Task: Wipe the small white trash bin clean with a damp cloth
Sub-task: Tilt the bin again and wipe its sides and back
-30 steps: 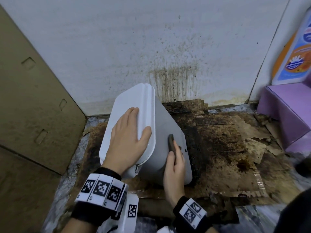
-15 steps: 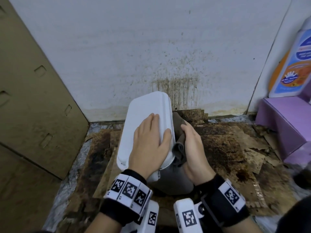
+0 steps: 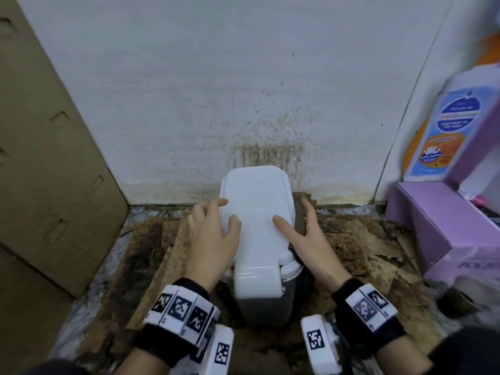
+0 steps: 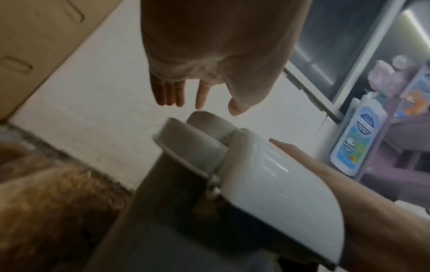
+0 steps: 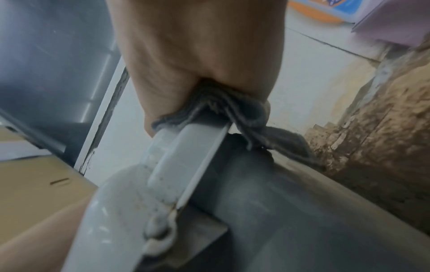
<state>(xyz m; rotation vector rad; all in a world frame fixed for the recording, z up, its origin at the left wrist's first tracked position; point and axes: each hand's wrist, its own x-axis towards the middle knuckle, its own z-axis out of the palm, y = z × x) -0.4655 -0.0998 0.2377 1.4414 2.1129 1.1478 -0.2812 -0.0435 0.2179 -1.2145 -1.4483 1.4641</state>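
Two hands flank the white bin (image 3: pixel 257 212) at frame centre: left hand (image 3: pixel 213 236) spread wide over its lid, right hand (image 3: pixel 311 239) pinching the grey cloth (image 5: pixel 209 108) against its edge.

The trash bin (image 3: pixel 266 307) has a white lid (image 3: pixel 257 209) over a grey body, and the cloth (image 5: pixel 235 112) at its edge is dark grey. Brown speckles and streaks stain the white wall (image 3: pixel 267 150) (thickest just above the lid); the box (image 3: pixel 443 228) is lilac, the bottle (image 3: pixel 449 131) blue and orange, the wristbands (image 3: pixel 180 311) black with black-and-white square codes
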